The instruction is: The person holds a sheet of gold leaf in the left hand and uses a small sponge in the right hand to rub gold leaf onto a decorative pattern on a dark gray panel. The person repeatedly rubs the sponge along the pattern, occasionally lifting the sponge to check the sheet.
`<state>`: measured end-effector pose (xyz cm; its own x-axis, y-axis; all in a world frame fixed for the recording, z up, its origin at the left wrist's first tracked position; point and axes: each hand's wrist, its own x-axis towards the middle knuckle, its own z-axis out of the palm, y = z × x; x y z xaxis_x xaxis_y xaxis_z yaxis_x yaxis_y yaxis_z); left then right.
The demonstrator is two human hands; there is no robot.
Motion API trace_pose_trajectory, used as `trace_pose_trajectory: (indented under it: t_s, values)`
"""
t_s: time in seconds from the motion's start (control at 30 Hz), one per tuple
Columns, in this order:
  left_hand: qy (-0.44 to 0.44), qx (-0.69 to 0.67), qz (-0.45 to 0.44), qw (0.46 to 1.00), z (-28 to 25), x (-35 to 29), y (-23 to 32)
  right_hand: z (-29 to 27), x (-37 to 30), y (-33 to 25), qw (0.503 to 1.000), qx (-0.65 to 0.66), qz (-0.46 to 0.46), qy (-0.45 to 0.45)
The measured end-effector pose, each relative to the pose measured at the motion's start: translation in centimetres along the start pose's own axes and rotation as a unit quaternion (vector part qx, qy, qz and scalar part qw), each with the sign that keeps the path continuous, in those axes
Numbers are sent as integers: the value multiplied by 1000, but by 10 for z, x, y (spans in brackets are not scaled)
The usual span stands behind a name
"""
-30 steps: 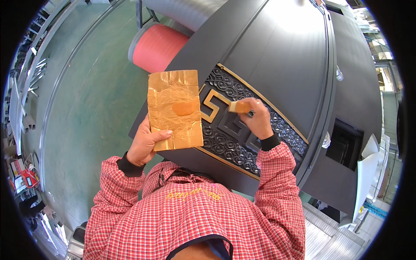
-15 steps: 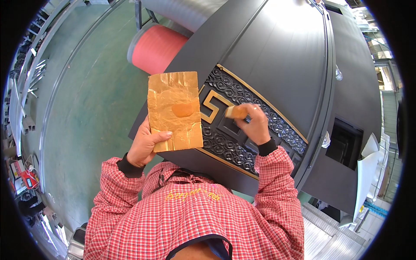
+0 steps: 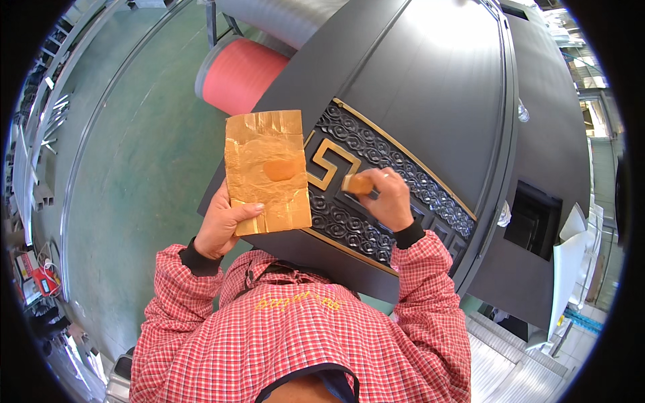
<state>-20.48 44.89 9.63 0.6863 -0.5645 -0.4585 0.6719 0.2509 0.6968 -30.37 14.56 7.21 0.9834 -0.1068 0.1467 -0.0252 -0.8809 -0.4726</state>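
Two hands are at work over a dark door panel that lies flat, its near end carved with scrollwork and a gold key pattern. The left hand holds a stiff card covered in crinkled gold leaf, thumb pressed across the lower face and fingers hidden behind it, so its grip is closed on the card's bottom edge. A smooth orange patch shows near the card's middle. The right hand is closed round a small tan pad or brush, whose tip rests on the carved band just beside the gold pattern; what kind of tool it is cannot be told.

The leaf looks very light, thin and easily torn, and would likely lift in any draught, so the card is best held by its edge, as now, with no finger on the loose foil. The card itself seems rigid enough for one hand. The pad looks light and soft, suited to a pinch near its working end. The panel appears heavy and stiff.

A red roll lies beyond the panel on the green floor.
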Motion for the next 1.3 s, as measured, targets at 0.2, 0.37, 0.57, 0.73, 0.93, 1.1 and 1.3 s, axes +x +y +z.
trace_pose_trajectory:
  t_s: [0.2,0.37,0.57,0.73,0.93,1.1,1.3]
  values:
    - [-6,-5,6,1000,-2,0,-2,0,0,-1,999,4,14,43]
    - [-7,-2,2,1000,-1,-1,-2,4,-7,-3,999,14,-2,49]
    - [-2,-3,6,1000,-2,-2,-4,6,-12,-5,999,-21,-4,40]
    - [-1,-1,1,1000,-2,-2,-4,9,-15,-9,999,-21,-6,34]
    - [4,8,-7,1000,-2,-2,-3,5,-15,-14,999,-27,10,-13]
    - [-13,-2,-1,1000,-3,-1,-5,4,-17,-16,1000,-7,4,-4]
    - [-13,5,-5,1000,-2,-1,-6,4,-17,-16,999,-11,-6,-36]
